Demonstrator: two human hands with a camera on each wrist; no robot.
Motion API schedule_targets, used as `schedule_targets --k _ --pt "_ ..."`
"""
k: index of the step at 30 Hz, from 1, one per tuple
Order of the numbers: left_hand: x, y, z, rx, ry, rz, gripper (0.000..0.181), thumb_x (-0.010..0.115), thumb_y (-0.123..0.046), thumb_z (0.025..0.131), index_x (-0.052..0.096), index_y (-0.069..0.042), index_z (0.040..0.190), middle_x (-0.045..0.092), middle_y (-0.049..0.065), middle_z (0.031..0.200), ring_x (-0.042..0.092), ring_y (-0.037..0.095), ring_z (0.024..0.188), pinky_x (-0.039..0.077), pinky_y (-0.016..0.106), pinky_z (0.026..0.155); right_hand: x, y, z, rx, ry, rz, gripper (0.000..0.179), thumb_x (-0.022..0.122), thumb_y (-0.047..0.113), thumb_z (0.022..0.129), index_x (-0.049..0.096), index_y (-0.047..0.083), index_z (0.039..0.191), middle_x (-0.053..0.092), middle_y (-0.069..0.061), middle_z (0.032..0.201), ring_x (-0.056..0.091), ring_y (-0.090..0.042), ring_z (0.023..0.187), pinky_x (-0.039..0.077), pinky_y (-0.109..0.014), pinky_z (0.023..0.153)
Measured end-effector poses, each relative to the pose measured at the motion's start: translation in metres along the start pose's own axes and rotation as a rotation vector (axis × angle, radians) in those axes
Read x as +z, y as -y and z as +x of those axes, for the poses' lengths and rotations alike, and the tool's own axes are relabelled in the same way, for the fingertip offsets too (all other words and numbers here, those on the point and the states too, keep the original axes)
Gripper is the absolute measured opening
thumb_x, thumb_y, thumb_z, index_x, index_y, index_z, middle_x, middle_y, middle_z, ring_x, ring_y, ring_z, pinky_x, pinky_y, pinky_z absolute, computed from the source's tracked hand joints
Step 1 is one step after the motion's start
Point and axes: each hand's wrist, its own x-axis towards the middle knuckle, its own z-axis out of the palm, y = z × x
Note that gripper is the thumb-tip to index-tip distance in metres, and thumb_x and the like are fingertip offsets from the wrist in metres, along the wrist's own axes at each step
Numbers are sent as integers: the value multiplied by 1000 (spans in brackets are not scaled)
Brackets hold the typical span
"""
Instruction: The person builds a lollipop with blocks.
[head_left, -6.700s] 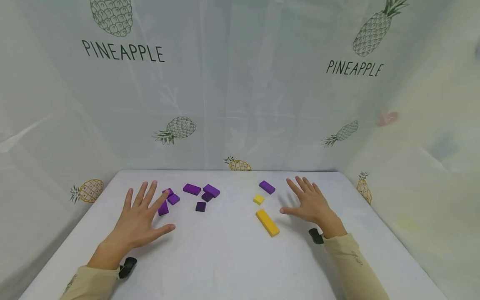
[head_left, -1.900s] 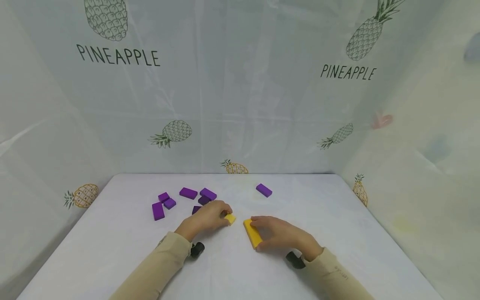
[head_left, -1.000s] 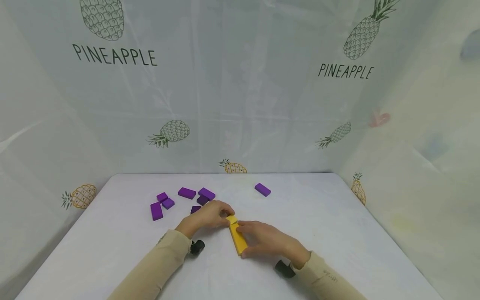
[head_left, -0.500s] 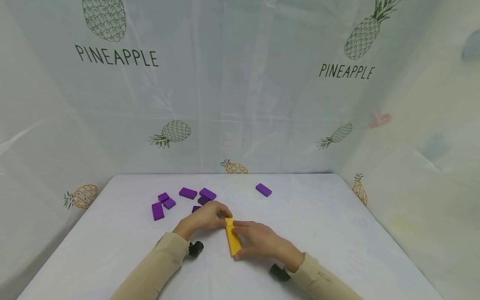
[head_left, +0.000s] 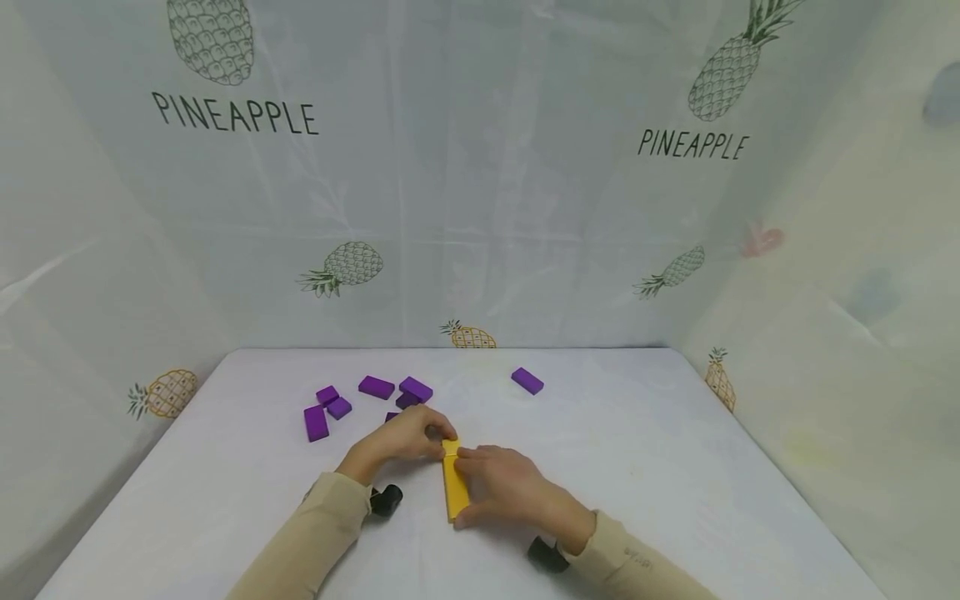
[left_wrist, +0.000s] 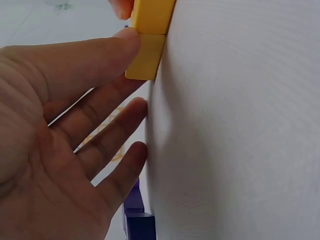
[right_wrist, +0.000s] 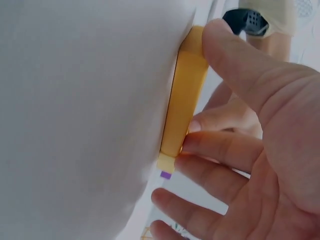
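On the white table, my left hand [head_left: 401,435] pinches a small yellow block [head_left: 451,447] between thumb and forefinger; its other fingers are spread loosely in the left wrist view. Directly in line with it lies a long yellow block [head_left: 454,487], its end meeting the small one. My right hand [head_left: 510,490] grips this long block, thumb at the near end and fingertips toward the far end. In the left wrist view the small block [left_wrist: 145,57] and the long block [left_wrist: 152,15] touch end to end. The right wrist view shows the long block [right_wrist: 185,95] lying flat.
Several purple blocks lie at the back left, among them a flat one [head_left: 317,423] and one [head_left: 416,388] leaning on a darker block [head_left: 407,401]. A lone purple block [head_left: 528,381] lies at the back right. A pineapple-printed curtain [head_left: 525,208] encloses the table.
Both hands were spread above the table at first. Each then took a yellow block, and the two blocks came together end to end. Recently the joined pair has slid left and slightly nearer.
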Motion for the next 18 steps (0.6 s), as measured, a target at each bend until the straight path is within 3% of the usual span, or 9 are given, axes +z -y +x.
schedule_targets --k 18 --pt "2 4 -7 18 -28 -45 25 75 -10 81 73 -25 101 67 -9 103 57 23 108 40 54 99 2 8 -1 30 -16 5 82 67 70 71 57 18 133 51 3 139 49 -21 126 43 -44 100"
